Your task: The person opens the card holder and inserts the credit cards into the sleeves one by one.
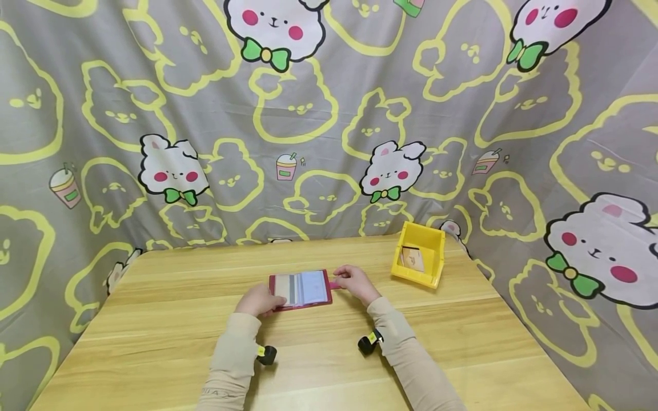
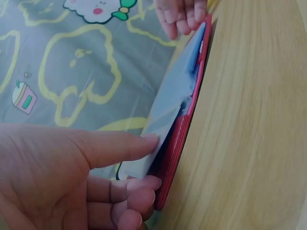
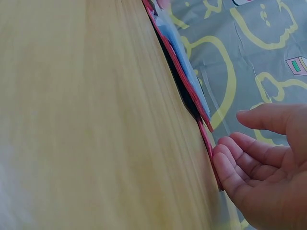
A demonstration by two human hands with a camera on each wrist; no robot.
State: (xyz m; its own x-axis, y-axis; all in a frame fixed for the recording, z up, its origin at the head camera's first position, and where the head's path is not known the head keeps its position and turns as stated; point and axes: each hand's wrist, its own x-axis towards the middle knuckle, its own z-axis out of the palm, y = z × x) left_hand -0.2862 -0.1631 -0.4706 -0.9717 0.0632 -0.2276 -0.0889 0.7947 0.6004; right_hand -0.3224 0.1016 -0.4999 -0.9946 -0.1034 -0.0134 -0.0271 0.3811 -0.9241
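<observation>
A red card holder (image 1: 329, 288) lies spread open on the table, with clear sleeves (image 1: 312, 287) inside its cover. At its left edge my left hand (image 1: 257, 301) pinches the holder, thumb on top of a sleeve and fingers curled by the cover's edge. In the left wrist view that sleeve (image 2: 165, 112) stands lifted off the red cover (image 2: 175, 153). A narrow red strap (image 3: 206, 141) sticks out from the holder's right end. My right hand (image 1: 356, 283) is beside this strap, fingertips right at it, fingers loosely bent and thumb held apart.
Towards the back right of the wooden table (image 1: 180, 337) stands a yellow bin (image 1: 434, 278) with a brownish card (image 1: 413, 259) in it. A grey patterned curtain (image 1: 329, 125) hangs behind and beside the table. Each wrist wears a small black camera (image 1: 266, 355).
</observation>
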